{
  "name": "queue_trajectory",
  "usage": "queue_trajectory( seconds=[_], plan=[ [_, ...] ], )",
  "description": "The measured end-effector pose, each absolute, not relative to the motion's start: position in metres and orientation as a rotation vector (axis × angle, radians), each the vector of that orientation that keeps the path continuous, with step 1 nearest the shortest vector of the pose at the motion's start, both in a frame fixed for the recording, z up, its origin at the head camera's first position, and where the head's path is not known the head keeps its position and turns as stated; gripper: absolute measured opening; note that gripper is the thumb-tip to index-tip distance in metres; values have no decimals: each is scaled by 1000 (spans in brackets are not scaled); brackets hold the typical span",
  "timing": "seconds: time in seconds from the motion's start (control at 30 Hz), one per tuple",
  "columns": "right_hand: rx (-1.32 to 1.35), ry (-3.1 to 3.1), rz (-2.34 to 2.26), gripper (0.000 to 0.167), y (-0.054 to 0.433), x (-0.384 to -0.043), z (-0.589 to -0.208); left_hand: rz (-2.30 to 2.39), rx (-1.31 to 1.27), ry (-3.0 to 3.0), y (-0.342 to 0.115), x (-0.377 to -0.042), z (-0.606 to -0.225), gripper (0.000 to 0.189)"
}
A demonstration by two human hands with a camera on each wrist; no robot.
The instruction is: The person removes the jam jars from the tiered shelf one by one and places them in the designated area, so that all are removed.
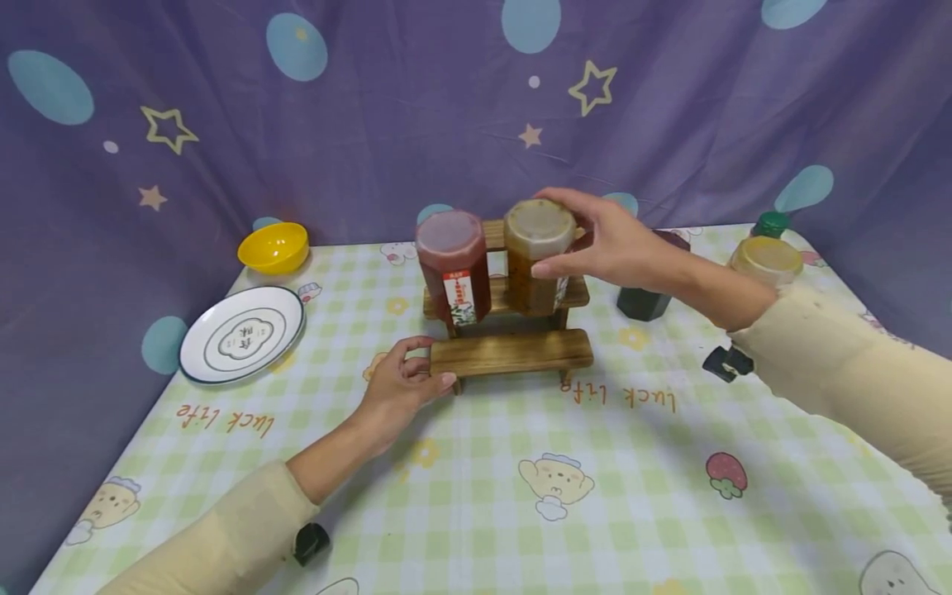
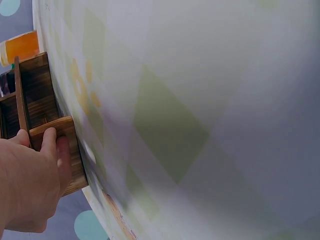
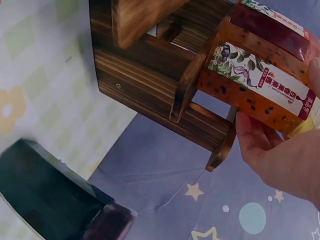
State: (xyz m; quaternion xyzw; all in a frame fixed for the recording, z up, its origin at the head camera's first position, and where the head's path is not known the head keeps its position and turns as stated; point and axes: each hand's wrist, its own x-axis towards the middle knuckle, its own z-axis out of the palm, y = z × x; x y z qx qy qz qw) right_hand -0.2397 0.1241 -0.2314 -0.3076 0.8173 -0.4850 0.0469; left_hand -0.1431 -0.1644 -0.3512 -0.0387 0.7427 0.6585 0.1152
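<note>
Purple fabric (image 1: 416,124) printed with stars and blue spots hangs behind a counter (image 1: 476,463) spread with a green-checked cloth. At far left, a white plate (image 1: 202,340) with a dark rim lies in front of a yellow bowl (image 1: 275,264). Next, a person's left hand (image 1: 397,392) pinches the left end of the lowest step of a three-step wooden rack (image 1: 511,354), its grip narrow around the board. Above that step, at the rack's middle tier, a red jar (image 1: 476,293) stands at left with its label facing forward. Just beside it to the right is an amber jar (image 1: 524,277) flecked with dark seeds, held near its top in the grip of the right hand (image 1: 613,240); whether its base bears on the step cannot be told. Farther right, a dark jar (image 1: 641,303) stands partly hidden by the forearm, near a yellow-lidded jar (image 1: 766,258) and a green cap (image 1: 770,223).
</note>
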Motion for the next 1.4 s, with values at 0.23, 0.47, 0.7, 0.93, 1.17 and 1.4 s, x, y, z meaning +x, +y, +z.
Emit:
queue_trajectory(
  seconds=[0.23, 0.47, 0.7, 0.93, 1.17, 1.4],
  plan=[
    [-939, 2454, -1539, 69, 125, -242, -232, 1932, -102, 2183, -165, -143, -350, 62],
    [-880, 2553, -1531, 73, 127, -241, -233, 1925, -118, 2190, -165, -143, -352, 62],
    [-841, 2596, -1529, 70, 137, -235, -231, 1941, -125, 2172, -164, -144, -354, 61],
    [-747, 2637, -1518, 67, 157, -226, -228, 1963, -101, 2161, -165, -144, -353, 62],
    [-742, 2721, -1510, 62, 172, -220, -224, 1956, -101, 2158, -166, -144, -353, 62],
    [-598, 2784, -1492, 61, 189, -207, -221, 1949, -97, 2160, -166, -145, -353, 62]
  ],
)
